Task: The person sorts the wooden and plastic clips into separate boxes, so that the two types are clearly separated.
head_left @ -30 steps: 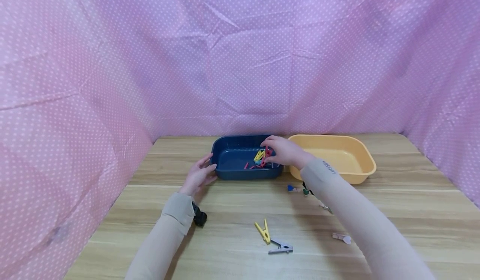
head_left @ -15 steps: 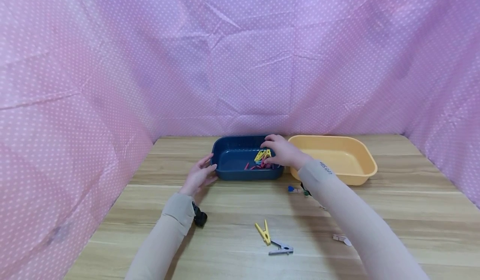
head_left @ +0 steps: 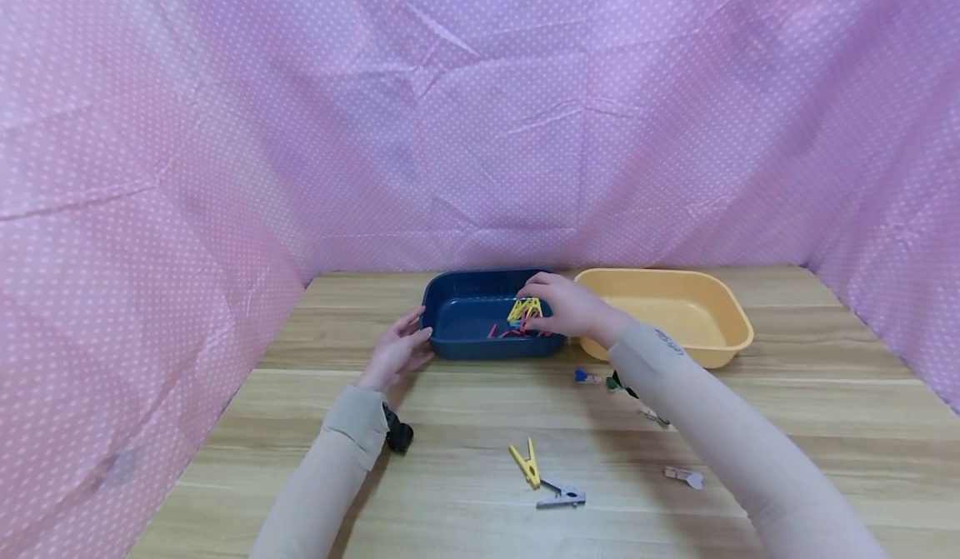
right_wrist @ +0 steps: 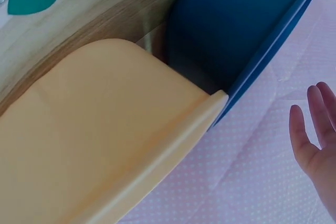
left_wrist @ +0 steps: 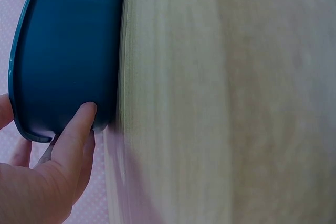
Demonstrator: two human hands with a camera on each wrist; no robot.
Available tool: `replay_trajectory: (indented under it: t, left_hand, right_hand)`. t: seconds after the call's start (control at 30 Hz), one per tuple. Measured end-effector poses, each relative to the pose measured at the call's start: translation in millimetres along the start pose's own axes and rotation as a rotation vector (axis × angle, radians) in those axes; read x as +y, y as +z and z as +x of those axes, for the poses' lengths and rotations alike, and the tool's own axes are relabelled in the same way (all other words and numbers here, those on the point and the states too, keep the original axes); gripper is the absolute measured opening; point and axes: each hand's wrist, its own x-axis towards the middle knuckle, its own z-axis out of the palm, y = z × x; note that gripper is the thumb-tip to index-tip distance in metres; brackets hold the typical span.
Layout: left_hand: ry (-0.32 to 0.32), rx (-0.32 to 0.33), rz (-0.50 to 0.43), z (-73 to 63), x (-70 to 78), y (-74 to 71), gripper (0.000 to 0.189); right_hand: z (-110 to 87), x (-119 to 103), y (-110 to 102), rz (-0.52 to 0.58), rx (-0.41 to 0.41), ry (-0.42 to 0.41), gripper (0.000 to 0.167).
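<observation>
A dark blue bin [head_left: 465, 348] stands at the back of the table, with several yellow, red and blue clothespins [head_left: 527, 312] heaped in its right part. My left hand [head_left: 393, 354] touches the bin's left end, its fingers resting lightly against the outer wall; the left wrist view shows the fingertips on that wall. Over the bin's right end hovers my right hand [head_left: 566, 305], fingers apart. In the right wrist view that hand [right_wrist: 320, 145] shows spread fingers and nothing between them. It partly covers the heap in the head view.
A yellow bin [head_left: 675, 322] stands right beside the blue one. On the table lie a yellow clothespin [head_left: 527, 464], a grey clothespin [head_left: 562, 495], and small pegs with a blue heart [head_left: 582, 376], a green heart [head_left: 612, 383] and a pale heart [head_left: 686, 477].
A red clothespin that was between my right fingers has dropped onto the heap in the blue bin. My right hand has shifted only slightly; my left hand has stayed put.
</observation>
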Motion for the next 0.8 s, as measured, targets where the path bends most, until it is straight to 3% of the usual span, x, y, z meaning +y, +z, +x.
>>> replay_trajectory:
  t: [0.33,0.57,0.8]
  left_hand:
    - [0.007,-0.007,-0.012,0.4,0.7,1.3,0.054]
    - [0.009,-0.007,-0.010,0.4,0.6,2.0,0.054]
    - [0.003,-0.003,0.004,0.5,1.4,1.7,0.054]
  right_hand:
    - [-13.2,-3.4,-2.5,0.013,0.036,-0.052,0.043]
    - [-24.3,-7.8,-1.8,-0.002,0.077,-0.164,0.039]
    - [-34.2,-16.4,-3.4,-0.018,0.058,-0.204,0.037]
